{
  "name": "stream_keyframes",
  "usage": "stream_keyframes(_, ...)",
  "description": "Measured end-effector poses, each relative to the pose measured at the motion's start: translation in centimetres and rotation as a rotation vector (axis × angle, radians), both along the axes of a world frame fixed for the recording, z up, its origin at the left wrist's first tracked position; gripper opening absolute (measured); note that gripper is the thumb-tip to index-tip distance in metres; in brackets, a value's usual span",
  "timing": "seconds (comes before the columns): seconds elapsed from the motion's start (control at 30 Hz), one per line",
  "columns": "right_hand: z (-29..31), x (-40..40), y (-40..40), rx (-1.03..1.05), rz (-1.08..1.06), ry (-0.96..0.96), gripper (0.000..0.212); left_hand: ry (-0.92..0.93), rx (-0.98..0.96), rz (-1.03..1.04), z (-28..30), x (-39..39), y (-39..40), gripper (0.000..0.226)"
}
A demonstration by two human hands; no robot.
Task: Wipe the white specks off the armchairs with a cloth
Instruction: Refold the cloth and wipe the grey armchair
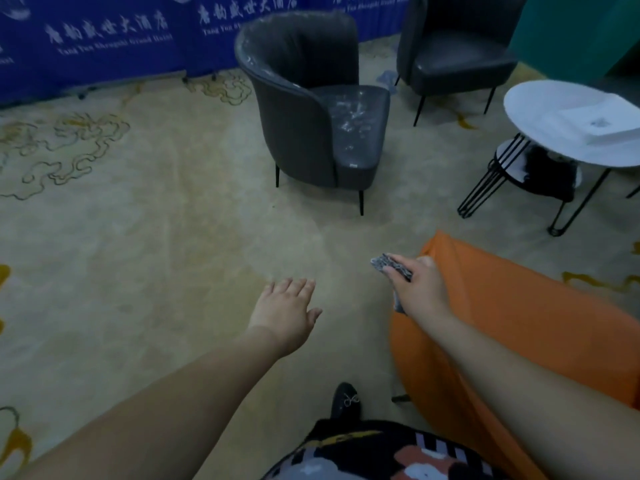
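A dark grey armchair [311,109] stands ahead at centre, with white specks and smears across its seat and along the top of its backrest. A second dark armchair [453,46] stands behind it to the right. My right hand [420,285] grips a grey patterned cloth [391,266] beside the edge of an orange chair [519,323] at lower right. My left hand [287,311] hovers over the carpet with its fingers spread, holding nothing. Both hands are well short of the grey armchairs.
A round white table [540,109] on black wire legs stands at right, with a white box on top and a lower shelf beneath. Blue banners [104,39] line the back wall. Patterned beige carpet stretches to the left. My black shoe [344,400] shows below.
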State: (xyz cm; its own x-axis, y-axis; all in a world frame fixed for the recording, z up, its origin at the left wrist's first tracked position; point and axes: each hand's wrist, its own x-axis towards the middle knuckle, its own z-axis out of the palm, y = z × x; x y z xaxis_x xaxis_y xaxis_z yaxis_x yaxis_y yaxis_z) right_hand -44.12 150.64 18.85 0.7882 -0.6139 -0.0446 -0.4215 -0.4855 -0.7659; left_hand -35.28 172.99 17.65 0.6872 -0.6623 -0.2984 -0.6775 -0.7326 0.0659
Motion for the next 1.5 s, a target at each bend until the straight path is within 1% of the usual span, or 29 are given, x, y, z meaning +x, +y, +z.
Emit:
stream_keyframes(0.1,-0.1,4.0,-2.3,-0.014,-0.035,-0.006,0.031,0.014,0.030,0.003,0.1,3.8,-1.6,0.063)
stream_keyframes(0.2,-0.1,7.3,-3.7,-0.019,-0.017,0.004,0.031,-0.017,0.051,0.002,0.2,6.7,-2.6,0.063)
stream_keyframes(0.33,-0.2,11.1,-5.4,-0.017,-0.002,0.011,0.032,0.002,0.065,0.018,0.2,10.8,-3.8,0.063)
stream_keyframes(0.5,-0.6,16.6,-7.6,-0.032,-0.026,0.073,0.032,-0.009,0.070,-0.024,0.1,17.3,-6.4,0.063)
stream_keyframes(0.77,-0.3,26.7,-12.8,-0.075,-0.171,0.036,0.030,0.013,0.065,-0.103,-0.1,31.2,-12.5,0.062)
stream_keyframes(0.87,-0.1,29.4,-14.9,-0.075,-0.265,0.012,0.030,0.018,0.052,-0.154,0.2,35.4,-15.2,0.062)
stream_keyframes(1.0,-0.6,31.2,-17.6,-0.054,-0.363,0.021,0.030,-0.013,0.058,-0.252,0.3,39.9,-19.6,0.062)
stream_keyframes(1.13,-1.2,32.9,-22.1,-0.023,-0.415,0.046,0.031,-0.020,0.044,-0.277,-0.3,43.3,-25.4,0.062)
stream_keyframes(1.27,-1.9,35.5,-28.6,0.000,-0.454,0.067,0.031,-0.027,0.027,-0.270,-1.0,46.2,-32.4,0.064)
stream_keyframes(1.4,-1.5,38.9,-36.7,-0.036,-0.389,0.101,0.028,0.002,-0.007,-0.232,-0.5,49.2,-39.9,0.064)
stream_keyframes(1.5,-0.6,42.0,-42.3,-0.018,-0.362,0.087,0.029,-0.033,-0.029,-0.253,0.5,51.7,-44.7,0.063)
